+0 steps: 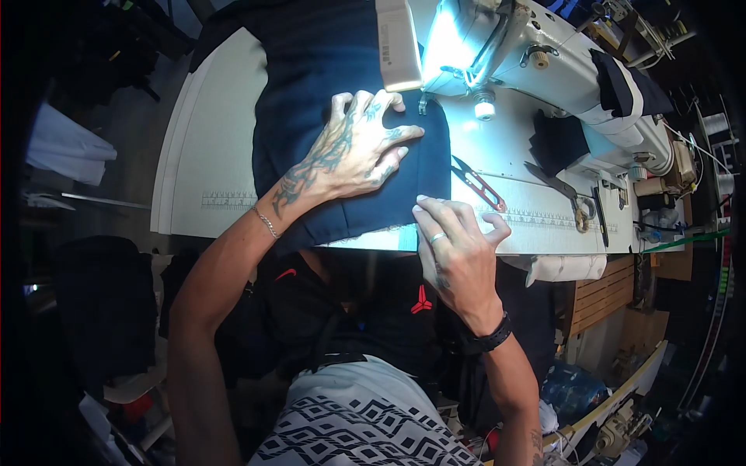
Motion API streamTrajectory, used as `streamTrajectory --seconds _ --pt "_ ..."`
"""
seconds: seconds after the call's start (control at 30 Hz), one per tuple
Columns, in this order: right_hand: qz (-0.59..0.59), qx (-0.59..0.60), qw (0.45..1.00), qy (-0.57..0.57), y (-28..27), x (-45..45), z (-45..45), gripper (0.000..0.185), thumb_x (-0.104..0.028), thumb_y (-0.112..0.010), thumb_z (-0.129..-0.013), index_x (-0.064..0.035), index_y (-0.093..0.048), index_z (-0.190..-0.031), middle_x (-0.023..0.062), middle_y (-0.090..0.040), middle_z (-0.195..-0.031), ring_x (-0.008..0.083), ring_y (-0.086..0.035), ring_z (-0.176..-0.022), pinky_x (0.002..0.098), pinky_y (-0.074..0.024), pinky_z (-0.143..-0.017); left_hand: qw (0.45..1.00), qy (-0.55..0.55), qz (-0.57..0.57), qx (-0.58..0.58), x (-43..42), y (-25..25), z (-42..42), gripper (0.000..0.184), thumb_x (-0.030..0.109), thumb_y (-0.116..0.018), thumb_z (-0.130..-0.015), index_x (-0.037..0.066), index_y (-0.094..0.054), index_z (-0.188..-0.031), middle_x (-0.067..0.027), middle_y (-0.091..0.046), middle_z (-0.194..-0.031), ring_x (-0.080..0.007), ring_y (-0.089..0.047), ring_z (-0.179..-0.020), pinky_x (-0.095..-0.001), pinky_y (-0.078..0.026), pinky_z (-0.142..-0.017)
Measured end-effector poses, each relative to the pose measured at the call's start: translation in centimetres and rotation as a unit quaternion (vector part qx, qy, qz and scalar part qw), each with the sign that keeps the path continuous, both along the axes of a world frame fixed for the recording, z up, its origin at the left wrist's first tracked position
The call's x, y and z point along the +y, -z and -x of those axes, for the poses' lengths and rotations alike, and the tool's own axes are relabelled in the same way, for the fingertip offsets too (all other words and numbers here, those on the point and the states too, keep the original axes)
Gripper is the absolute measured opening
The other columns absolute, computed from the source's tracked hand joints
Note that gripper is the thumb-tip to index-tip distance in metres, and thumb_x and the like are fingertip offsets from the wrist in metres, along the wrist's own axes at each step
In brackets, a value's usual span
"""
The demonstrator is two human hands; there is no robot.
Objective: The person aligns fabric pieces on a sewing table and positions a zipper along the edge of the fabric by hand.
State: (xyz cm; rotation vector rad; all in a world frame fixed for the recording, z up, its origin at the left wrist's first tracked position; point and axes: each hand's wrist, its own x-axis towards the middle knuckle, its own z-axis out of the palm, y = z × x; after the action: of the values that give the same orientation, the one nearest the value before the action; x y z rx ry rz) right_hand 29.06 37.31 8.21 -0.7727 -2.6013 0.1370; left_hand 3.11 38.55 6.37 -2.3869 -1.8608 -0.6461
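Dark navy fabric (311,85) lies over the white sewing table (210,155), its right edge beside the presser foot (423,102) of a lit sewing machine (559,66). My left hand (353,147) rests on top of the fabric, fingers spread and slightly bent, just below and left of the presser foot. At the fabric's lower right corner is my right hand (462,241), its fingers closed on the edge near the table's front.
Right of the fabric lie red thread snips (482,189) and large scissors (571,198). A cream box-like piece (399,46) stands by the machine head. A printed ruler (544,220) runs along the front edge. White cloth (571,268) hangs below it.
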Motion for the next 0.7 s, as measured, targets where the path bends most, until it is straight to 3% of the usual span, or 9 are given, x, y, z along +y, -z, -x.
streamTrajectory --seconds 0.13,0.2,0.4,0.43,0.7 --pt "-0.001 0.0 1.0 0.002 0.0 0.5 0.2 0.033 -0.009 -0.075 -0.09 -0.0051 -0.079 -0.123 0.0029 -0.075 -0.135 0.0176 -0.067 -0.12 0.0502 -0.0285 -0.106 0.999 -0.022 0.022 -0.01 0.4 0.2 0.0 0.041 0.03 -0.065 -0.103 0.023 -0.074 -0.142 -0.0124 -0.051 -0.145 -0.0339 -0.046 -0.14 -0.053 -0.029 -0.12" --pt "0.003 -0.003 1.0 0.0 0.0 0.6 0.2 0.034 -0.008 -0.074 -0.09 -0.0046 -0.079 -0.123 0.0032 -0.075 -0.136 0.0178 -0.067 -0.12 0.0503 -0.0288 -0.106 0.999 -0.002 -0.037 0.013 0.9 0.5 0.4 0.041 0.035 -0.058 -0.106 0.027 -0.075 -0.143 -0.0093 -0.057 -0.143 -0.0273 -0.048 -0.127 -0.0485 -0.032 -0.11" --pt "0.002 -0.009 1.0 -0.008 0.1 1.5 0.6 0.037 -0.009 -0.073 -0.089 -0.0033 -0.079 -0.125 0.0044 -0.074 -0.138 0.0176 -0.065 -0.122 0.0513 -0.0301 -0.105 1.0 -0.013 0.011 0.004 1.6 0.3 0.7 0.041 0.035 -0.059 -0.106 0.026 -0.075 -0.142 -0.0106 -0.058 -0.144 -0.0283 -0.049 -0.125 -0.0485 -0.032 -0.11" --pt "0.0 -0.009 1.0 -0.007 0.0 1.5 0.5 0.037 -0.009 -0.073 -0.089 -0.0033 -0.079 -0.125 0.0044 -0.074 -0.138 0.0176 -0.065 -0.122 0.0513 -0.0301 -0.105 1.0 -0.01 0.016 -0.016 1.3 0.0 0.5 0.038 0.029 -0.067 -0.102 0.021 -0.077 -0.138 -0.0132 -0.05 -0.147 -0.0347 -0.05 -0.138 -0.0508 -0.033 -0.12" --pt "-0.006 -0.025 1.0 -0.003 -0.1 0.7 0.5 0.038 -0.011 -0.073 -0.089 -0.0029 -0.079 -0.125 0.0048 -0.074 -0.138 0.0174 -0.065 -0.122 0.0515 -0.0304 -0.105 0.999 -0.003 0.009 -0.044 -2.0 -0.4 -1.2 0.037 0.032 -0.07 -0.101 0.022 -0.078 -0.135 -0.0134 -0.05 -0.149 -0.0341 -0.045 -0.14 -0.0515 -0.033 -0.119"
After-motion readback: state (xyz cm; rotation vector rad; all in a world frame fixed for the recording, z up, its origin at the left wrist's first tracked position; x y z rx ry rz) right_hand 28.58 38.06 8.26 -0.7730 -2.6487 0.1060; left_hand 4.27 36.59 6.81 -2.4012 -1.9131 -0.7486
